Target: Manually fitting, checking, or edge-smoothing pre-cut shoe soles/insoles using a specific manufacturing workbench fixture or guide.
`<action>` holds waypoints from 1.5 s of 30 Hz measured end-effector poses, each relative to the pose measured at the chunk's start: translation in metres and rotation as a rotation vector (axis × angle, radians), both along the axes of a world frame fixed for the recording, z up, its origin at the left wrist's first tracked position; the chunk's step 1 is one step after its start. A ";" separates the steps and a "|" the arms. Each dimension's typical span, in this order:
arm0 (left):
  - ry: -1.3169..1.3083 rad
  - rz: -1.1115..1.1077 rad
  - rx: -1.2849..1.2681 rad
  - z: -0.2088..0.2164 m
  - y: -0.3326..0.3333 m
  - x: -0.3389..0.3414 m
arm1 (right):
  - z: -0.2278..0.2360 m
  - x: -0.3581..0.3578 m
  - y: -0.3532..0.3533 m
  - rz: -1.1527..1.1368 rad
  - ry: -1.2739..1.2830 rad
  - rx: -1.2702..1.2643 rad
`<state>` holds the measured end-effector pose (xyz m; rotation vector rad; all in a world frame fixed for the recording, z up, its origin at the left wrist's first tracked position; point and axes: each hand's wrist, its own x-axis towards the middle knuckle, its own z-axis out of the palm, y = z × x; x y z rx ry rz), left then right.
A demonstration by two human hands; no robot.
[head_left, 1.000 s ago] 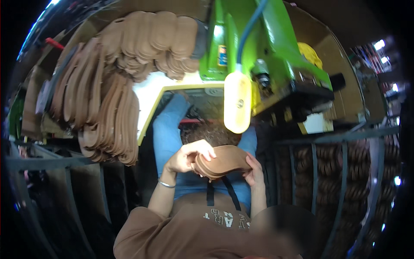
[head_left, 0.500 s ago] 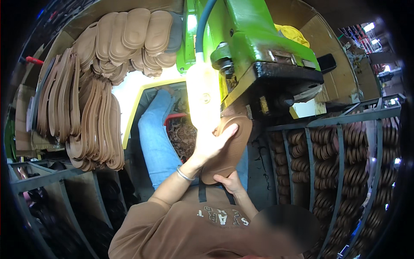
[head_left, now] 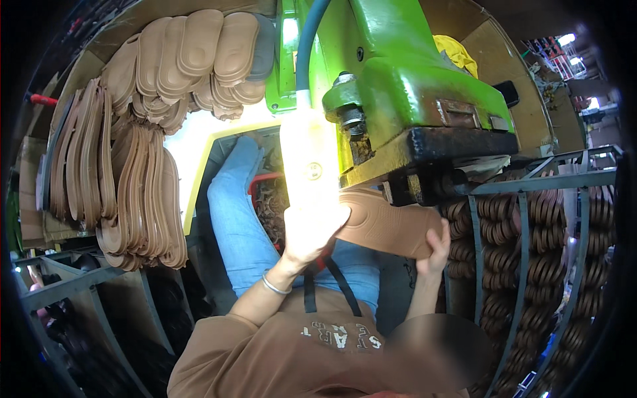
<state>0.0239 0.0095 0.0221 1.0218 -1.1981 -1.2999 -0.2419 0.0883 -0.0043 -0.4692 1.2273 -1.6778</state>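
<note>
A brown shoe sole (head_left: 395, 227) lies nearly crosswise under the head of a green machine (head_left: 411, 86). My right hand (head_left: 434, 251) is closed around its right end, thumb on the upper face. At the sole's left end, my left hand (head_left: 310, 232) holds on, its fingers partly washed out by glare. A bright lamp (head_left: 312, 159) on a blue hose hangs just above that hand. The sole's far edge is close to the dark metal parts below the machine head; whether they touch I cannot tell.
Several brown soles (head_left: 142, 199) stand stacked at the left, with more soles (head_left: 199, 43) behind them. Racks packed with brown soles (head_left: 501, 265) line the right side. Between my legs sits a red container (head_left: 265, 178) of brown scraps. A yellow cloth (head_left: 454, 56) lies behind the machine.
The sole has turned from nearly upright in view to nearly crosswise. My right hand has swung right and up with its end. My left hand has shifted slightly down.
</note>
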 end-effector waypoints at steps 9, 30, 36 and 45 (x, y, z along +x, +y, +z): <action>0.124 0.030 0.018 -0.004 -0.007 0.057 | 0.031 0.017 -0.073 0.253 -0.022 -0.142; -0.101 -0.308 0.089 0.005 0.002 0.068 | 0.066 0.145 -0.099 0.419 0.289 -0.175; -0.200 -0.147 -0.031 -0.002 -0.018 0.027 | 0.011 0.132 -0.029 0.518 0.412 0.098; 0.215 0.000 0.104 -0.010 0.008 0.011 | -0.020 0.050 0.066 0.479 0.298 0.211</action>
